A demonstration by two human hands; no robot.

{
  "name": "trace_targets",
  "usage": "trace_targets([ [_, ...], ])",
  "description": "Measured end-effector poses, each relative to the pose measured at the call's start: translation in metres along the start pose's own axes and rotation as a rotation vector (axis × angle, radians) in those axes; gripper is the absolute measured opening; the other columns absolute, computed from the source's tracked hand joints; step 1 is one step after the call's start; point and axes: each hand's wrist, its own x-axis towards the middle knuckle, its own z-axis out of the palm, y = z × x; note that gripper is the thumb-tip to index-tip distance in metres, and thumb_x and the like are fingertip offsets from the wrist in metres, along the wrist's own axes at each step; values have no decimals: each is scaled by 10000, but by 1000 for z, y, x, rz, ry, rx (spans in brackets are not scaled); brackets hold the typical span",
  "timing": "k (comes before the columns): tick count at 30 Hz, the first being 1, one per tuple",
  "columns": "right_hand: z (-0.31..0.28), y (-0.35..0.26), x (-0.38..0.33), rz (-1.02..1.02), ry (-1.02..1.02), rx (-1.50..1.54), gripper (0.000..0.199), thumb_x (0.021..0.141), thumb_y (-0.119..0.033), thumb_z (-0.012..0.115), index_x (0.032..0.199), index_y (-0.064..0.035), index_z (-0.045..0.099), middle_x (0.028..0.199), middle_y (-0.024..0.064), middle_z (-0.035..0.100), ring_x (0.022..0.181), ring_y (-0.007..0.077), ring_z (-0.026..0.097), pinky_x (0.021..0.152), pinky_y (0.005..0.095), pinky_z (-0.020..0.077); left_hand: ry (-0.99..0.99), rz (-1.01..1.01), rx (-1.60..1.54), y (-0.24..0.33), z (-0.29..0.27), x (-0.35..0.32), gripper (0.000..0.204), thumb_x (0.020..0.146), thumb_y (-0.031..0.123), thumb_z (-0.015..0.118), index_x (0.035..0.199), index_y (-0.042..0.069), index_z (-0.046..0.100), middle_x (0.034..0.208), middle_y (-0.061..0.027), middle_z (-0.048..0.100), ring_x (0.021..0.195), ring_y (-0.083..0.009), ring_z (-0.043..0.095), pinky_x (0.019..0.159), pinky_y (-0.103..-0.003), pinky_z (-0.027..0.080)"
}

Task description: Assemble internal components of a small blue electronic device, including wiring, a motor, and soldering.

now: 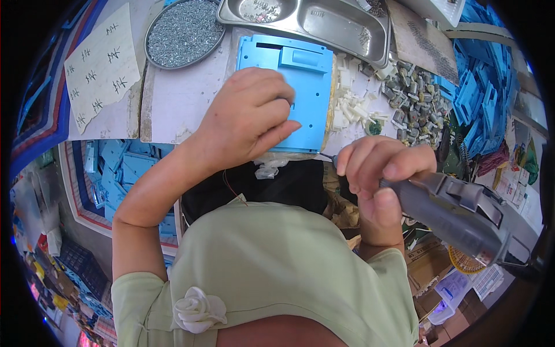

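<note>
A light blue plastic panel (315, 110) lies flat in front of me, with a raised rectangular block at its far end and several small holes. My left hand (248, 113) is closed over the panel's left half, its fingers curled down. Whatever those fingers hold, if anything, is hidden beneath them. My right hand (387, 170) is wrapped around the front of a dark grey electric screwdriver (457, 214). Its thin bit points left and reaches close to the panel's near right corner.
A round metal dish of small screws (185, 32) and a divided steel tray (341, 26) stand at the back. White plastic pieces (350, 98) and small motors (413, 98) lie heaped on the right. More blue parts fill a box (118, 168) at lower left and a pile (480, 98) at far right.
</note>
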Motion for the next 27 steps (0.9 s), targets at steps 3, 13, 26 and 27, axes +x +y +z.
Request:
trace_targets([
  [3, -1, 14, 1, -61, -62, -65, 256, 849, -5, 727, 1005, -54, 530, 669, 68, 580, 571, 215, 579, 624, 403, 550, 21, 25, -38, -2, 6, -5, 246, 842, 108, 774, 794, 40, 543, 1097, -111, 701, 1172, -298, 654, 1026, -515, 476],
  [13, -6, 9, 39, -138, -247, -11, 213, 807, 40, 726, 870, -34, 535, 604, 74, 550, 502, 247, 563, 543, 375, 545, 11, -18, -43, -2, 7, -12, 159, 859, 108, 768, 873, 37, 626, 1134, -75, 712, 1223, -276, 656, 1090, -525, 463],
  [26, -16, 23, 74, -137, -180, -27, 245, 900, -91, 745, 837, -51, 512, 607, 65, 550, 523, 239, 566, 559, 355, 528, 22, -33, -103, -6, 9, -15, 171, 845, 111, 779, 878, 55, 621, 1168, -62, 705, 1238, -265, 649, 1078, -522, 470],
  [27, -13, 30, 75, -124, -180, -83, 252, 900, -94, 752, 845, -49, 510, 610, 69, 553, 532, 240, 569, 571, 359, 532, 24, -40, -110, -6, 10, -15, 172, 843, 112, 780, 877, 56, 621, 1170, -62, 703, 1238, -264, 649, 1077, -519, 470],
])
